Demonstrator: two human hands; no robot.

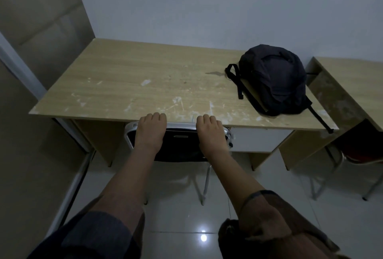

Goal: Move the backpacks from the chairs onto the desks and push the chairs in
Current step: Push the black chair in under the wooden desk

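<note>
A black backpack (273, 78) lies on the right end of the light wooden desk (128, 84), one strap hanging over the front edge. A chair with a black back and chrome frame (180, 144) stands tucked against the desk's front edge, its seat hidden under the top. My left hand (150, 128) grips the left part of the chair back's top rail, fingers curled over it. My right hand (211, 130) grips the right part of the same rail. Both arms are stretched forward.
A second wooden desk (348, 93) stands at the right, with a red-seated metal chair (360, 157) beneath it. A white wall runs behind both desks. A beige panel and white frame (24, 66) close off the left. The floor is glossy white tile.
</note>
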